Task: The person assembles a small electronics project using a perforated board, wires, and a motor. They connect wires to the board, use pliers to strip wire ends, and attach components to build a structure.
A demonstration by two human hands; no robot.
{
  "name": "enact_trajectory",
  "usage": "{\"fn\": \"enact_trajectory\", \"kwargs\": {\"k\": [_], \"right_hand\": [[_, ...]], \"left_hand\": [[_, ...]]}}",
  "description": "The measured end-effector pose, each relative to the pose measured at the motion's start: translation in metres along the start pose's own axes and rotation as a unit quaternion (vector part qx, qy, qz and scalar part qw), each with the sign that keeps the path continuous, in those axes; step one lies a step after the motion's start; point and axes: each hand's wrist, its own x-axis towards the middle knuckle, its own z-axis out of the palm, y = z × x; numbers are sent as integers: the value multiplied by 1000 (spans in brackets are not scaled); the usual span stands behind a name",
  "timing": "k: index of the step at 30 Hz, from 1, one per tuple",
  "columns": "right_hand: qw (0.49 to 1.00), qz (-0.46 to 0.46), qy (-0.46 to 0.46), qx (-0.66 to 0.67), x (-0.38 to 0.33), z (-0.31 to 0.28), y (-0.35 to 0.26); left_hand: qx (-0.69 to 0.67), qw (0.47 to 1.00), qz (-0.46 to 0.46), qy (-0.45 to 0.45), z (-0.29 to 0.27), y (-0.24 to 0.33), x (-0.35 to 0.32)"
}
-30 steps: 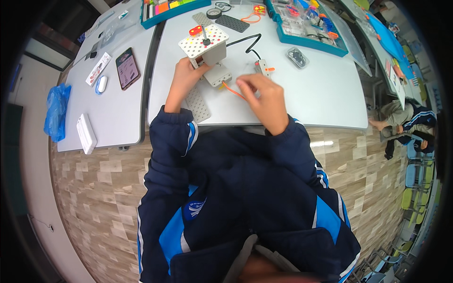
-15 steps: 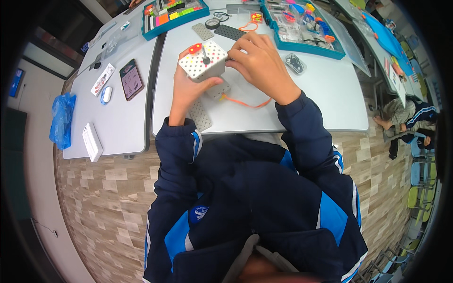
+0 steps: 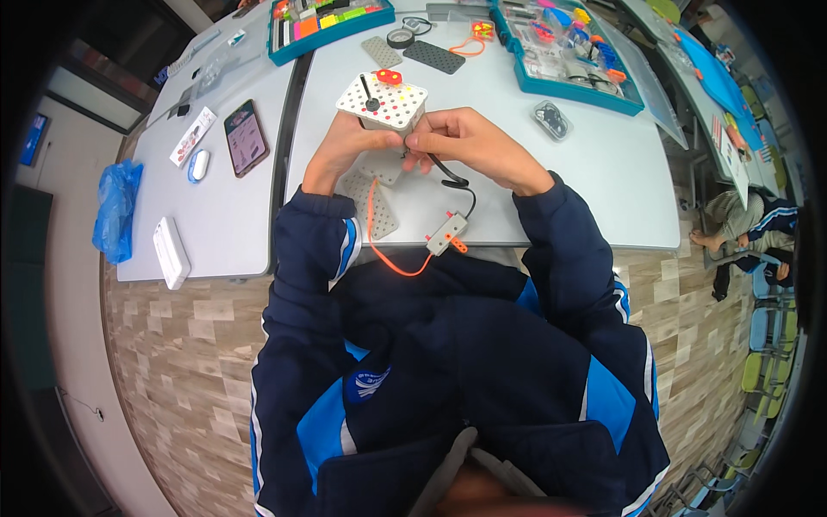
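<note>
My left hand (image 3: pixel 345 142) is wrapped round a white box-shaped assembly (image 3: pixel 353 95) with a dotted, perforated top. A black rod (image 3: pixel 367 91) stands up from that top, and a red piece (image 3: pixel 389 77) with yellow marks sits at its far edge. Against the box's lower right side, my right hand (image 3: pixel 478 145) pinches the end of a black cable (image 3: pixel 456 183); where its tip meets the box is hidden by fingers. The cable runs down to a small grey module (image 3: pixel 447 233) with red and orange parts, by the table's front edge. An orange cable (image 3: pixel 371 222) loops from this module towards the box's underside.
Beneath the hands lies a light grey perforated plate (image 3: pixel 379 217). Farther back are a dark plate (image 3: pixel 433 58), a black tape-like ring (image 3: pixel 400 38) and two teal parts cases (image 3: pixel 594 99) (image 3: pixel 332 39). A clear small case (image 3: pixel 551 121) lies right; a phone (image 3: pixel 245 142) lies left.
The box has turned and come slightly nearer. My right hand has moved down to its lower side. The grey module and black cable now show near the front edge, with the orange cable looping left.
</note>
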Motion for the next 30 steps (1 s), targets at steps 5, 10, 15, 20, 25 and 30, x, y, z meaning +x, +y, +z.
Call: {"fn": "enact_trajectory", "kwargs": {"k": [5,10,15,20,25,30], "right_hand": [[999,-37,19,7,-5,7,14],[999,-8,-21,23,-14,-4,13],[995,-42,52,68,-41,-8,21],[975,-112,193,-10,-50,-5,31],[833,-272,431,-217,-44,2,24],[812,-309,367,-332,-33,22,9]], "left_hand": [[-11,1000,2,-5,-5,-8,0],[-10,1000,14,1,-2,-7,1],[21,998,36,45,4,-1,2],[71,992,45,98,20,5,4],[129,970,83,191,47,-1,2],[56,965,132,220,72,-13,-6]]}}
